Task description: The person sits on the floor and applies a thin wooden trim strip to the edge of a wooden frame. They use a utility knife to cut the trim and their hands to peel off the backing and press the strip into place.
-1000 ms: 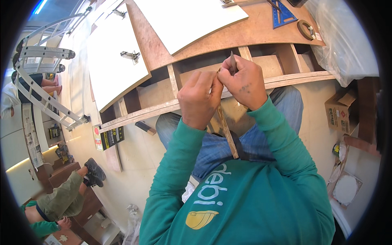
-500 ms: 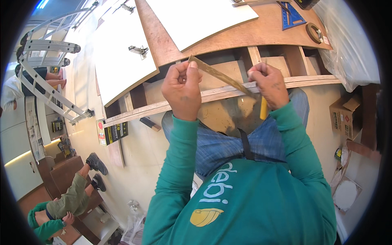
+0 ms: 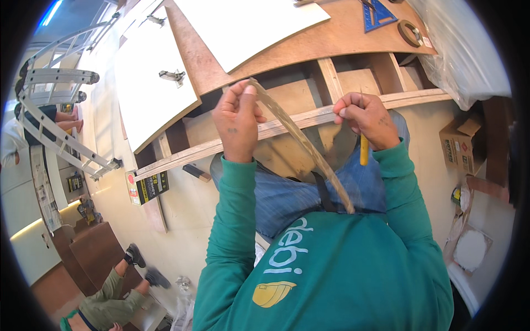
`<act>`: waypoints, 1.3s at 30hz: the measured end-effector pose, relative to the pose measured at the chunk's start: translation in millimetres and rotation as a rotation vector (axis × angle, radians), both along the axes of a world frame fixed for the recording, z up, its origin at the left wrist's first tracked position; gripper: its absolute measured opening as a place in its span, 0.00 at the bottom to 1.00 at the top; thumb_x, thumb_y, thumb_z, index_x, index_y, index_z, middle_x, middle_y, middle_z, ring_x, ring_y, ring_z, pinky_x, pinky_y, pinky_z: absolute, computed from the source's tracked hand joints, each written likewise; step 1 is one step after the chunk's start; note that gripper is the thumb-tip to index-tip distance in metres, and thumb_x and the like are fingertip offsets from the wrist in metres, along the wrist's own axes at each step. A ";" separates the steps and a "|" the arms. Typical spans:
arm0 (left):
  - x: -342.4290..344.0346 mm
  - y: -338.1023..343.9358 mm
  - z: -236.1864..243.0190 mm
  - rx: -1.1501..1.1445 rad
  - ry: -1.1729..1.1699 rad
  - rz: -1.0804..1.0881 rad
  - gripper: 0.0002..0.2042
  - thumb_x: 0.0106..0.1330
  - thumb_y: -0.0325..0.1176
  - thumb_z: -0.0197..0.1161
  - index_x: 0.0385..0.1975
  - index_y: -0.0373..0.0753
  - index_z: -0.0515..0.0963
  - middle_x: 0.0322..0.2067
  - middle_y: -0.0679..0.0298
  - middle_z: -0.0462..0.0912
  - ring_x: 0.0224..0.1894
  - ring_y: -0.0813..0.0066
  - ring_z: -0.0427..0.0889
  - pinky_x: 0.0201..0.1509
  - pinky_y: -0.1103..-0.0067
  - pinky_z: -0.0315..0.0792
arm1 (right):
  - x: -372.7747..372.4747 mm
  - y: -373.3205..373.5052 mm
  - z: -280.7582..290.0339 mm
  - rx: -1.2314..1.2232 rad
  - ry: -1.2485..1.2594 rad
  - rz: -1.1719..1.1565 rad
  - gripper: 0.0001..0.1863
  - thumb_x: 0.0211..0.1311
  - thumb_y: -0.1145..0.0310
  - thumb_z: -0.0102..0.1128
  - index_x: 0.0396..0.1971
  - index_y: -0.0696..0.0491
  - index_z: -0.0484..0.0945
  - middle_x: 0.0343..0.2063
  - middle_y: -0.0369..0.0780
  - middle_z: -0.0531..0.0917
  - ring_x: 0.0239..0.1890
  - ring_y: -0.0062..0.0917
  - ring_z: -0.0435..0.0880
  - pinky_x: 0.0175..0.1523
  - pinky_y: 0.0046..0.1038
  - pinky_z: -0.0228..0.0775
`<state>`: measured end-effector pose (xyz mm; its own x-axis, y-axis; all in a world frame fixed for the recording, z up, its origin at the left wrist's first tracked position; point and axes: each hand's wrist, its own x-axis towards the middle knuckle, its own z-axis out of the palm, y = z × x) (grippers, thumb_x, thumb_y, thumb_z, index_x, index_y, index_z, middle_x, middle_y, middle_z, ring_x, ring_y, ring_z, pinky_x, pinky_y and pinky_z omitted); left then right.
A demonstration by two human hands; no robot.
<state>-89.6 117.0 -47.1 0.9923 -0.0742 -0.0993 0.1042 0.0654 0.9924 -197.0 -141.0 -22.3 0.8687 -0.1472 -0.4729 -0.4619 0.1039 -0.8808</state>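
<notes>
My left hand (image 3: 237, 121) pinches one end of a long, thin wood-grain edging strip (image 3: 312, 149) between thumb and fingers. The strip slants down to the right across the wooden frame, its free end hanging over my lap. Closed around a slim yellow-handled cutter (image 3: 364, 150) is my right hand (image 3: 366, 118); the handle sticks out below the palm and a thin tip shows above the fingers. That hand is apart from the strip. Under both hands runs the front rail of the plywood frame (image 3: 207, 148), with open compartments behind it.
White panels (image 3: 157, 91) with hinges lie on a brown board (image 3: 207, 66). A blue speed square (image 3: 378, 16) and a brown tape roll (image 3: 409, 34) sit far right. A ladder (image 3: 61, 132) stands left, near two other people. A cardboard box (image 3: 457, 148) is at right.
The strip's free end has swung down and toward me, away from my right hand. My right hand still grips the cutter. At lower left, the other person's legs have shifted downward in view.
</notes>
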 end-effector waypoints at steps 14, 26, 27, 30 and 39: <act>51.0 -3.7 -22.2 0.066 -0.105 0.303 0.11 0.80 0.29 0.56 0.43 0.29 0.84 0.29 0.63 0.85 0.25 0.80 0.83 0.26 0.81 0.84 | -22.5 1.7 -19.3 0.034 -0.012 0.338 0.15 0.71 0.59 0.75 0.42 0.58 0.89 0.32 0.32 0.87 0.36 0.16 0.80 0.45 0.25 0.75; 63.3 15.7 -62.2 0.454 -0.142 0.223 0.13 0.74 0.29 0.61 0.45 0.24 0.85 0.27 0.57 0.88 0.26 0.75 0.87 0.32 0.77 0.84 | 0.5 -13.7 -13.7 -0.136 -0.021 0.296 0.18 0.66 0.57 0.75 0.41 0.60 0.90 0.34 0.37 0.90 0.39 0.20 0.84 0.49 0.28 0.77; 65.2 16.9 -71.2 0.538 -0.196 0.235 0.13 0.72 0.30 0.61 0.44 0.25 0.86 0.26 0.57 0.88 0.25 0.73 0.87 0.32 0.74 0.82 | 0.8 -12.1 -14.1 -0.131 -0.023 0.290 0.18 0.66 0.57 0.75 0.41 0.60 0.90 0.35 0.37 0.90 0.39 0.20 0.84 0.49 0.28 0.77; 71.0 25.1 -95.9 0.701 -0.275 0.236 0.15 0.71 0.32 0.59 0.44 0.25 0.86 0.25 0.52 0.88 0.24 0.66 0.88 0.34 0.70 0.81 | 1.6 -7.8 -19.2 -0.114 -0.007 0.293 0.19 0.66 0.56 0.76 0.42 0.59 0.90 0.35 0.38 0.90 0.40 0.21 0.84 0.49 0.28 0.77; 54.1 17.3 -65.1 0.004 0.181 0.189 0.17 0.84 0.40 0.52 0.48 0.33 0.84 0.36 0.59 0.87 0.34 0.72 0.88 0.35 0.74 0.87 | 0.6 -9.0 -26.7 -0.088 0.010 0.288 0.17 0.66 0.58 0.76 0.40 0.58 0.90 0.33 0.35 0.89 0.37 0.18 0.83 0.47 0.27 0.77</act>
